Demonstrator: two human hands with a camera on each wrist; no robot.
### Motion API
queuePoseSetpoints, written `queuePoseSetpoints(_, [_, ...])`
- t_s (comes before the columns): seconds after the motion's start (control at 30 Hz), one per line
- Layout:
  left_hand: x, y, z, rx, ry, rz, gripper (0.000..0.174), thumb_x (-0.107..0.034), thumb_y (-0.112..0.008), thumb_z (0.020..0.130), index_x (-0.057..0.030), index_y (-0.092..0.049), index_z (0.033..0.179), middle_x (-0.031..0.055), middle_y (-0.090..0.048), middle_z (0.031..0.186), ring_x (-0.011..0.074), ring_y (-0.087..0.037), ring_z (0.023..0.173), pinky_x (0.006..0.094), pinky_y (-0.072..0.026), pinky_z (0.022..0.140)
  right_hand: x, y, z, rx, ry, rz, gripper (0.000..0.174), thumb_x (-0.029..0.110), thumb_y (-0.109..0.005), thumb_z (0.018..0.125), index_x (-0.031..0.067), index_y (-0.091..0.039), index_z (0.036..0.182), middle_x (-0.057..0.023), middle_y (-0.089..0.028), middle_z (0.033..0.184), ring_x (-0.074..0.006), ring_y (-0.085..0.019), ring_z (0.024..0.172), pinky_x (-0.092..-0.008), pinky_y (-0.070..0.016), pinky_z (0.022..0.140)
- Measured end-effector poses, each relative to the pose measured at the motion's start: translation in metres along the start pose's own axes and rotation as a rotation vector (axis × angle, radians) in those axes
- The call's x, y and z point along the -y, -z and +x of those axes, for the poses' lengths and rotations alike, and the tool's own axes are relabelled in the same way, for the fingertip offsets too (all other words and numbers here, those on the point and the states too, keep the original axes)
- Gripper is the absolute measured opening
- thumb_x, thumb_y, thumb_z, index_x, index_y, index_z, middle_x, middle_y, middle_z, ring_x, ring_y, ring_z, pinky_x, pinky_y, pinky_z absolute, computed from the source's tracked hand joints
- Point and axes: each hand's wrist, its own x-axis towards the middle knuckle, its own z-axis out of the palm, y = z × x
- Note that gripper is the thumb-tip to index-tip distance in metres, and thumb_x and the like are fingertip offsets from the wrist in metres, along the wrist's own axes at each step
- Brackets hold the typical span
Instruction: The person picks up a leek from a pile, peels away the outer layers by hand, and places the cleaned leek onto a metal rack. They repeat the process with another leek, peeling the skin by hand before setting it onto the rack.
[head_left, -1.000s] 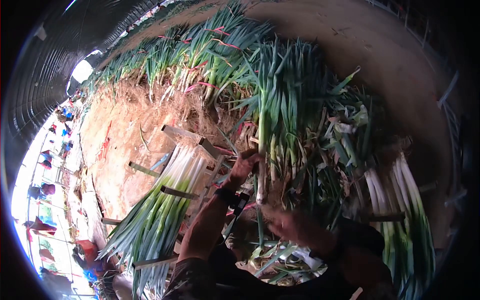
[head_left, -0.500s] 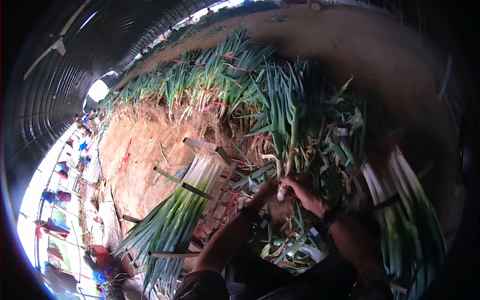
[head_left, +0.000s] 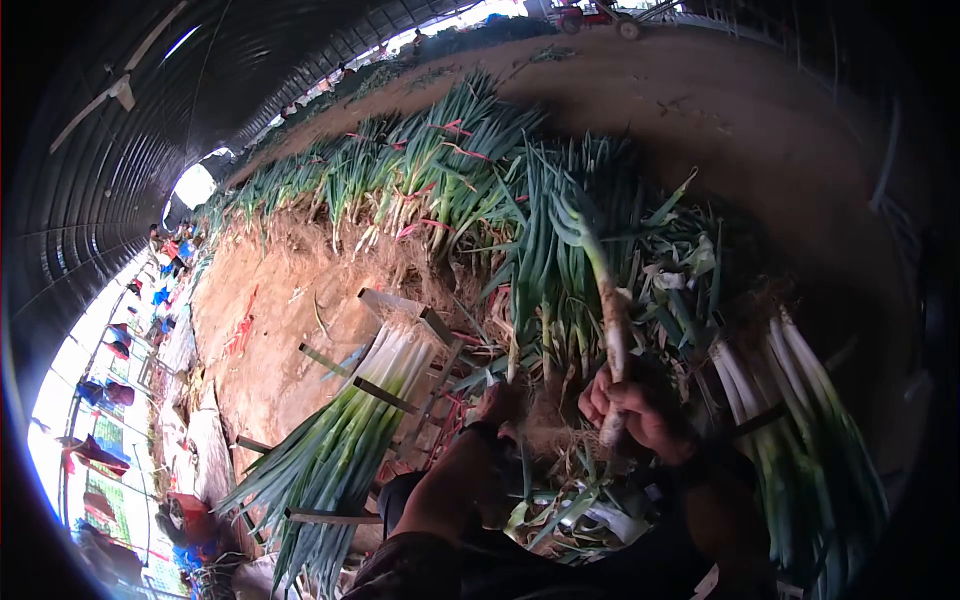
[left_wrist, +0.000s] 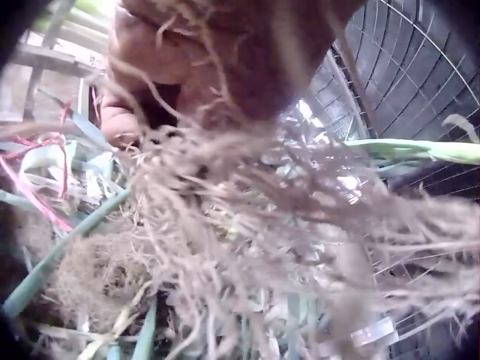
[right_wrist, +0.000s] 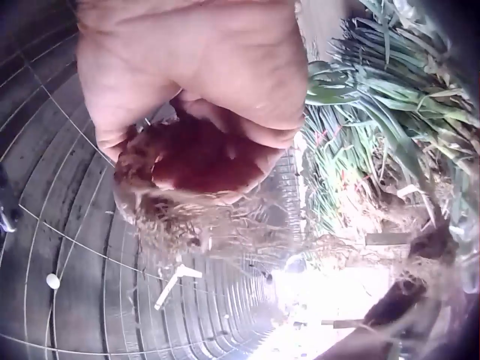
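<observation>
My right hand [head_left: 645, 415] grips one leek [head_left: 613, 320] near its root end in the head view, with its green top tilted up and left. In the right wrist view, the fingers of the right hand [right_wrist: 195, 90] curl round the root end, and pale roots [right_wrist: 195, 225] hang below. The left hand [head_left: 500, 405] is to the left of that leek and apart from it, below the pile of leeks [head_left: 540, 240]. Tangled roots [left_wrist: 202, 217] pass in front of and below the left hand [left_wrist: 202, 67] in the left wrist view; whether it holds anything is unclear.
On the left, trimmed leeks [head_left: 370, 420] lie on a slatted frame [head_left: 385, 395]. More pale-stemmed leeks [head_left: 815, 385] lie at the right. Tied leek bundles [head_left: 420, 170] stand behind on bare soil. Loose leaves [head_left: 580, 520] lie below my hands.
My hands were together at the leek's root end and are now apart. The right hand has moved right and down with the leek; the left hand has moved left and down.
</observation>
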Motion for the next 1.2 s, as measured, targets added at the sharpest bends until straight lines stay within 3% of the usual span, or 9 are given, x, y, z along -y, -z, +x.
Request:
queuePoseSetpoints(0.13, [-0.022,0.057,-0.001,0.028,-0.111,0.028,0.068,-0.050,-0.065,0.090,-0.0137,-0.047,0.144,0.0220,-0.067,0.115,0.0374,-0.067,0.103,0.0448,-0.0526,0.089,0.011,0.006,0.000,0.099,0.009,0.015,0.019,0.015,-0.067,0.083,0.0004,-0.059,0.090,-0.0089,-0.060,0.076,-0.0235,-0.061,0.076,-0.0394,-0.0501,0.073])
queuePoseSetpoints(0.3, [-0.065,0.205,-0.036,0.198,-0.493,-0.191,0.035,-0.034,-0.058,0.097,-0.0106,-0.068,0.121,0.0059,-0.072,0.100,0.0118,-0.069,0.079,0.0309,-0.0577,0.065,-0.015,0.015,-0.001,-0.049,-0.204,0.038,0.023,0.018,-0.064,0.090,-0.0026,-0.061,0.098,-0.0129,-0.067,0.087,-0.0244,-0.069,0.085,-0.0378,-0.0567,0.073])
queuePoseSetpoints(0.47, [-0.057,0.285,-0.125,0.219,-0.037,-0.392,0.040,-0.034,-0.056,0.099,-0.0015,-0.064,0.121,0.0076,-0.073,0.098,0.0140,-0.070,0.078,0.0285,-0.0562,0.066,-0.039,0.003,0.000,-0.061,-0.269,-0.021,0.016,0.017,-0.066,0.090,0.0015,-0.064,0.092,-0.0080,-0.065,0.083,-0.0208,-0.067,0.072,-0.0370,-0.0567,0.067])
queuePoseSetpoints(0.63, [-0.075,0.233,-0.123,0.270,-0.712,-0.810,0.050,-0.042,-0.056,0.100,0.0015,-0.061,0.123,0.0105,-0.071,0.110,0.0192,-0.070,0.090,0.0301,-0.0561,0.071,-0.026,-0.034,-0.001,0.198,-0.197,-0.723,0.024,0.026,-0.074,0.083,0.0055,-0.063,0.085,-0.0006,-0.061,0.076,-0.0134,-0.061,0.071,-0.0323,-0.0511,0.068])
queuePoseSetpoints(0.73, [-0.154,0.233,-0.134,0.202,-0.057,-0.976,0.057,-0.047,-0.055,0.099,0.0008,-0.056,0.130,0.0149,-0.069,0.114,0.0215,-0.069,0.097,0.0337,-0.0557,0.078,-0.052,-0.035,-0.016,0.301,-0.438,-0.535,0.033,0.033,-0.075,0.086,0.0037,-0.062,0.093,-0.0027,-0.064,0.081,-0.0145,-0.063,0.077,-0.0338,-0.0513,0.074])
queuePoseSetpoints(0.87, [-0.120,0.170,-0.070,0.375,-0.014,-1.597,0.059,-0.049,-0.053,0.099,0.0004,-0.056,0.131,0.0093,-0.067,0.112,0.0203,-0.063,0.096,0.0361,-0.0505,0.086,-0.073,-0.030,-0.032,0.649,-0.510,-0.925,0.041,0.043,-0.072,0.087,0.0058,-0.064,0.102,-0.0054,-0.067,0.090,-0.0140,-0.064,0.084,-0.0320,-0.0518,0.078])
queuePoseSetpoints(0.97, [-0.098,0.165,-0.068,0.088,-0.278,-0.959,0.039,-0.023,-0.058,0.100,0.0031,-0.057,0.129,0.0118,-0.065,0.117,0.0221,-0.064,0.101,0.0338,-0.0509,0.088,-0.107,-0.015,-0.043,0.585,-0.423,-0.773,0.040,0.044,-0.070,0.089,0.0067,-0.065,0.102,-0.0071,-0.068,0.083,-0.0182,-0.069,0.082,-0.0339,-0.0532,0.072])
queuePoseSetpoints(1.03, [-0.105,0.162,-0.061,0.119,0.039,-1.573,0.028,-0.008,-0.060,0.098,0.0053,-0.061,0.123,0.0142,-0.066,0.120,0.0242,-0.065,0.108,0.0338,-0.0505,0.096,-0.098,-0.011,-0.034,0.606,-0.388,-1.031,0.042,0.044,-0.070,0.089,0.0055,-0.064,0.104,-0.0075,-0.068,0.082,-0.0202,-0.068,0.076,-0.0368,-0.0534,0.069])
queuePoseSetpoints(1.2, [-0.126,0.174,-0.067,0.005,-0.086,-1.613,0.041,-0.007,-0.070,0.091,0.0011,-0.058,0.129,0.0065,-0.069,0.112,0.0145,-0.064,0.098,0.0296,-0.0500,0.087,-0.091,-0.003,0.002,0.667,-0.592,-1.462,0.045,0.046,-0.072,0.086,0.0052,-0.062,0.101,-0.0111,-0.068,0.085,-0.0247,-0.068,0.079,-0.0382,-0.0529,0.069])
